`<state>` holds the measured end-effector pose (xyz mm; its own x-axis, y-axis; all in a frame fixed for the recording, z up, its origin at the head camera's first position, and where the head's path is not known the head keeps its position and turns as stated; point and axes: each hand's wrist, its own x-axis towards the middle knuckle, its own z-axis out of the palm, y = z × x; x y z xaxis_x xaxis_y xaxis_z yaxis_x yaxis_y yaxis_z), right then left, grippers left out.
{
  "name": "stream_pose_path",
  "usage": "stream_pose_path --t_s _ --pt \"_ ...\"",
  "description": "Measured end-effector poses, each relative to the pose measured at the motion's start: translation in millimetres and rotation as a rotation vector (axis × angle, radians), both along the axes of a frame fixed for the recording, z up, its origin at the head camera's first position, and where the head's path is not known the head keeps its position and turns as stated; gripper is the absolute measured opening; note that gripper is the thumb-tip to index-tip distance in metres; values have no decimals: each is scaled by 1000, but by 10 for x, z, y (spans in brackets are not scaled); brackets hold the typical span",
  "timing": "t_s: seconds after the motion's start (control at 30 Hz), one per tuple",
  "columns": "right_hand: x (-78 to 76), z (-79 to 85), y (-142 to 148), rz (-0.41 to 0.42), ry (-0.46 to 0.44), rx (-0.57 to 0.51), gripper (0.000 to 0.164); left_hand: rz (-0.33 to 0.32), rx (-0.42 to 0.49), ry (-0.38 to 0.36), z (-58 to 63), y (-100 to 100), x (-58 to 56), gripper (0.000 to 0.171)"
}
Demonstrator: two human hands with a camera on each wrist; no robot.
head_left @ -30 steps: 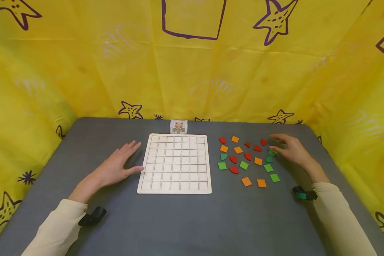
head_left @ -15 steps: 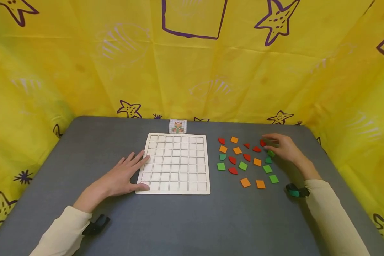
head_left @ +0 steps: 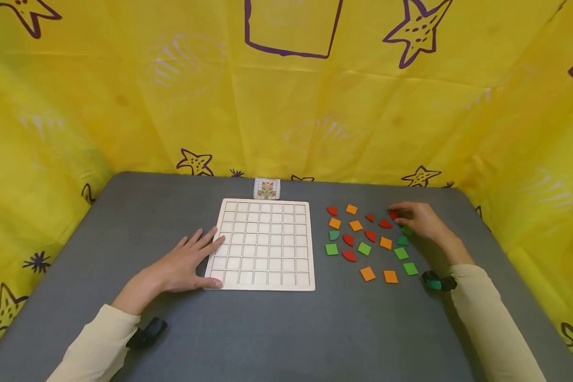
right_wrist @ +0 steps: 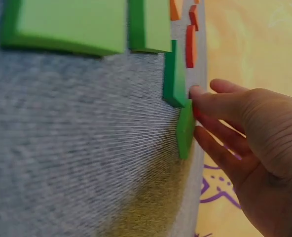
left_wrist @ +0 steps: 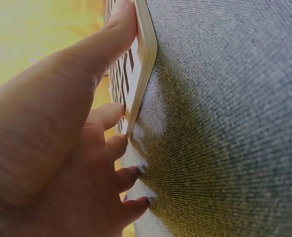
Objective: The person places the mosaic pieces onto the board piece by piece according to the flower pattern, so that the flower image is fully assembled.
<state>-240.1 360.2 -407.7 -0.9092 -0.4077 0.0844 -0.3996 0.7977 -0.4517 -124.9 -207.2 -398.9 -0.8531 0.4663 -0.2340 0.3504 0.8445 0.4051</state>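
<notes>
My left hand (head_left: 179, 265) lies with spread fingers at the left side of a pale wooden grid board (head_left: 262, 244). Its thumb and index tip rest on the board's rim, while the other fingertips touch the table, as the left wrist view shows. At the far right of the loose tiles, my right hand (head_left: 425, 220) pinches a red quarter-circle tile (head_left: 393, 215) between thumb and fingers. Most of that tile is hidden behind the thumb in the right wrist view. Just below the hand lie a light green square tile (right_wrist: 185, 131) and a darker green rounded tile (right_wrist: 174, 79).
Several orange square tiles (head_left: 385, 242), red tiles (head_left: 349, 255) and green tiles (head_left: 331, 249) lie scattered right of the board. A small pattern card (head_left: 267, 189) sits behind the board. Yellow cloth (head_left: 286, 106) surrounds the grey table (head_left: 267, 334) at the back and sides.
My left hand has moved right and down onto the board's left edge. My right hand has shifted left to the red tile and taken it between thumb and fingers.
</notes>
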Motion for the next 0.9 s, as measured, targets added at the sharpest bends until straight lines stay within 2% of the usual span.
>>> stream_pose_path --t_s 0.2,0.57,0.9 --pt "-27 -1 14 -33 -18 -33 32 -8 4 0 14 4 -14 108" --pt "14 16 18 -95 22 -74 25 0 13 -14 15 2 -4 110" --pt "18 64 16 -78 70 -59 10 12 16 -9 -12 -13 -12 110"
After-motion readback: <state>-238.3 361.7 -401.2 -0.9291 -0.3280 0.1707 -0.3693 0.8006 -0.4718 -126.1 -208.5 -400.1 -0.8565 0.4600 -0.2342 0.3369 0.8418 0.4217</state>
